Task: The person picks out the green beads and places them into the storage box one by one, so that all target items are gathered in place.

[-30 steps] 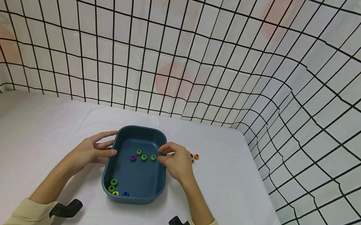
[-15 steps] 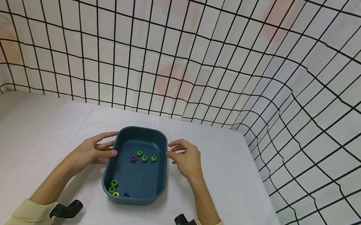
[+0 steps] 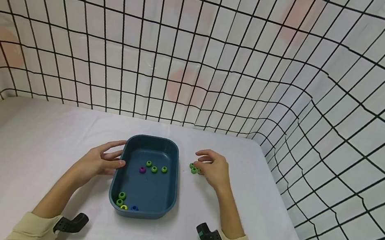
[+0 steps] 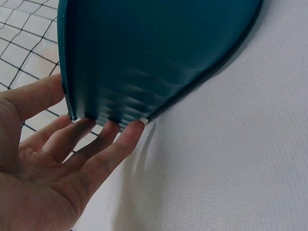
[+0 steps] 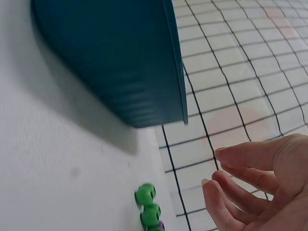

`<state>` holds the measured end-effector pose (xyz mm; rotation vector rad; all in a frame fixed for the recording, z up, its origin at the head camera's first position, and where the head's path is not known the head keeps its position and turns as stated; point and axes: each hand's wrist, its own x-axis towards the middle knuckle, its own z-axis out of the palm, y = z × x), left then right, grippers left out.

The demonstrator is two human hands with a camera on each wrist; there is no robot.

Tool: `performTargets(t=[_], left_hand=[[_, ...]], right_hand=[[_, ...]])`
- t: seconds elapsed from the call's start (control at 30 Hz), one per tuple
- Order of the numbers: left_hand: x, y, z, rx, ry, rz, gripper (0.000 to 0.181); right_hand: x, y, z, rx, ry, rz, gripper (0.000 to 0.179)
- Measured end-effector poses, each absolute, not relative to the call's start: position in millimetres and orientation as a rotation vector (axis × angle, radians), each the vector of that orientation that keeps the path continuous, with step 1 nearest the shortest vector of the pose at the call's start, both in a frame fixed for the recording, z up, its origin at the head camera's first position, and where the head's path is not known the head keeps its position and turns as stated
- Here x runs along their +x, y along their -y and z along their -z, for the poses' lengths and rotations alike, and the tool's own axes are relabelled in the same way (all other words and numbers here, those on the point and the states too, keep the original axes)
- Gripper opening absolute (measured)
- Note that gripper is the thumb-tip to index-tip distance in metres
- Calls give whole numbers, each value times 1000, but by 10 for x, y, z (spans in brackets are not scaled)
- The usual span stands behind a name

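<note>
1. The tray [image 3: 146, 190], dark blue, rests on the white cloth [image 3: 26, 132], between the two hands.
2. The left hand [image 3: 98, 160] grasps the tray by its left wall: the thumb laps over the rim, while the fingertips touch the outer side.
3. The right hand [image 3: 214, 171] is released, holding nothing; thumb and fingers are apart and slightly bent, above the cloth to the right of the tray.
4. Just by its fingertips lies a small cluster of beads, among them a green bead [image 3: 194, 171]; the hand hides part of the group. The right wrist view shows green ones in a row and a purple one partly cut off.
5. Towards the tray's far half lie three green beads [image 3: 154, 169] and, left of them, a purple bead [image 3: 142, 169].
6. In its near left corner sit two more green beads and a yellow bead [image 3: 124, 207]; a blue bead [image 3: 134, 208] is just right of these.
7. A black net [image 3: 160, 23] stands beyond the cloth.
</note>
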<state>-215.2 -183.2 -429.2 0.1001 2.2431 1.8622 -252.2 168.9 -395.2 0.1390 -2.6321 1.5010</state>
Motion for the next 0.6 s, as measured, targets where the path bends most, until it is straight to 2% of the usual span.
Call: performTargets(t=[0.6], left_hand=[[-2157,1830,4300,103,-2238,-1872,78]], right_hand=[[-2694,-1987,4204,-96,2778,-1338,20]])
